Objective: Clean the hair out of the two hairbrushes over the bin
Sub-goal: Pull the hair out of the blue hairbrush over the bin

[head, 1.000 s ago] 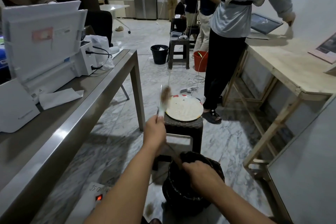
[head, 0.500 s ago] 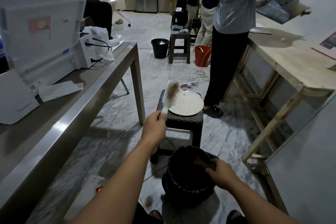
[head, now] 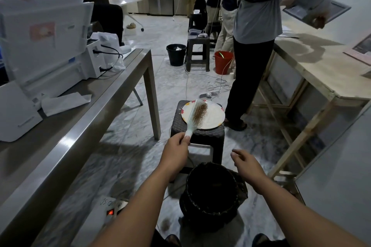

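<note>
— What's moved since half a second ago?

— Mostly the right hand (head: 248,163). It was down at the bin (head: 212,192) rim; it now hovers above the rim's right side, palm down, fingers loosely apart, holding nothing. The brush (head: 195,115) has also tipped, so its bristle face shows more fully.

— And the left hand (head: 176,153)?

— Fingers clamped on the brush's pale handle, thumb pressed on the side. The brush points up and away, its head in front of the plate (head: 208,116) on the stool (head: 197,134); I can't tell whether it touches the plate.

— Any hair in it?

— Yes, a brown mat (head: 200,112) fills the bristles.

— Where's the bin?

— On the floor just in front of the stool, between the two forearms. It's dark, and what's inside is too dark to make out. A small brown tuft (head: 165,224) lies on the floor just left of it.

— The second brush?

— Not visible.

— Anything else nearby?

— A steel bench (head: 84,126) on the left carrying a white printer (head: 44,46), and a person (head: 259,26) standing beyond the stool beside a wooden bench (head: 321,70).
</note>
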